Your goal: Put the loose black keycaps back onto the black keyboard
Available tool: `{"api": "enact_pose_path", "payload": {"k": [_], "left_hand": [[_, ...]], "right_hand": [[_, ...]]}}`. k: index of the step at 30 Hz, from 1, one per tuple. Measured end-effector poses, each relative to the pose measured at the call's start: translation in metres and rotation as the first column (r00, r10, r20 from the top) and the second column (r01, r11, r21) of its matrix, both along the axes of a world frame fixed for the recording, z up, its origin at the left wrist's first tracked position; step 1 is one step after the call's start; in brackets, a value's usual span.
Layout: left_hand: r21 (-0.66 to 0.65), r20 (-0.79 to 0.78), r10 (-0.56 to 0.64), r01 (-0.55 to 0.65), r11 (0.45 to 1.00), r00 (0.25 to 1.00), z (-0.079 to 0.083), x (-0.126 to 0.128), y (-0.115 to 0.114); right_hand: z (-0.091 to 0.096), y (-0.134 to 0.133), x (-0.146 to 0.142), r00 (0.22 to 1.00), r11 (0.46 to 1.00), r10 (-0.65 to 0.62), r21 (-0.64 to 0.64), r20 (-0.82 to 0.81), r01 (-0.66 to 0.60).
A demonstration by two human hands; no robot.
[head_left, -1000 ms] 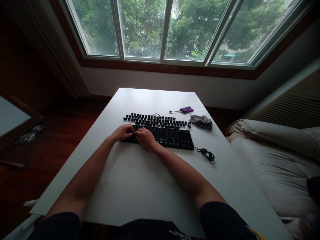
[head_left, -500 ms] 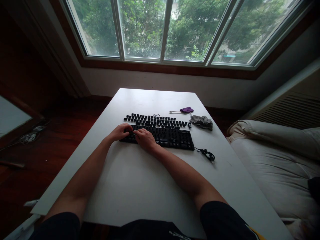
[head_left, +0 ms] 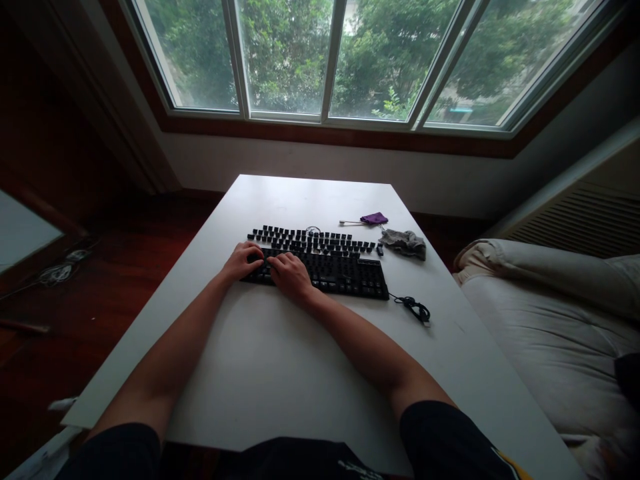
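Observation:
A black keyboard [head_left: 345,275] lies on the white table, many of its switches showing bare. My left hand [head_left: 243,262] is curled at the keyboard's left end, thumb and fingers bent around a small gap as it grips there. Just to the right, my right hand [head_left: 291,273] rests over the left part of the keys with thumb and index finger drawn together. Anything small between those fingertips is hidden. Behind the keyboard stand rows of loose black keycaps [head_left: 280,235], not touched by either hand.
Right of the keycaps lie a grey cloth [head_left: 404,244], a purple cloth [head_left: 374,218] and a thin white-tipped stick [head_left: 350,223]. A coiled black cable [head_left: 415,308] sits off the keyboard's right end. A pale sofa [head_left: 540,320] flanks the white table [head_left: 280,373].
My left hand has tilted slightly, widening the gap between its thumb and fingers. My right hand has shifted only a little over the keys. The keyboard and keycaps stay put.

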State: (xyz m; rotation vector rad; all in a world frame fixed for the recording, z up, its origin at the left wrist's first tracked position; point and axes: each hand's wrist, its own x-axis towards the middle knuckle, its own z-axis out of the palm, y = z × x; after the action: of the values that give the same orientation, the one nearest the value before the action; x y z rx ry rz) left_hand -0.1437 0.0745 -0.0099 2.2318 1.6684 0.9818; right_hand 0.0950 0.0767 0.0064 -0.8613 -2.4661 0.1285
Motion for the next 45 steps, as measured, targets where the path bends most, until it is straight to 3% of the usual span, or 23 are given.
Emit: {"api": "enact_pose_path", "payload": {"k": [7,22,37,45], "left_hand": [[-0.042,-0.064,0.045,-0.048,0.998,0.997,0.003,0.007,0.000],[-0.022,-0.034,0.004,-0.005,1.000,0.999,0.001,0.005,-0.002],[-0.050,-0.040,0.013,-0.015,0.999,0.999,0.002,0.007,-0.001],[-0.023,-0.013,0.060,-0.060,0.998,0.998,-0.004,0.008,0.000]], "right_hand": [[0.002,-0.002,0.000,0.999,0.999,-0.005,-0.032,0.036,0.006],[0.005,-0.003,0.000,0.997,0.996,0.018,-0.088,0.070,-0.012],[0.001,0.005,-0.007,0.998,0.992,-0.036,-0.122,0.049,0.042],[0.002,0.003,-0.015,0.991,0.981,-0.123,-0.147,0.056,0.130]]}}
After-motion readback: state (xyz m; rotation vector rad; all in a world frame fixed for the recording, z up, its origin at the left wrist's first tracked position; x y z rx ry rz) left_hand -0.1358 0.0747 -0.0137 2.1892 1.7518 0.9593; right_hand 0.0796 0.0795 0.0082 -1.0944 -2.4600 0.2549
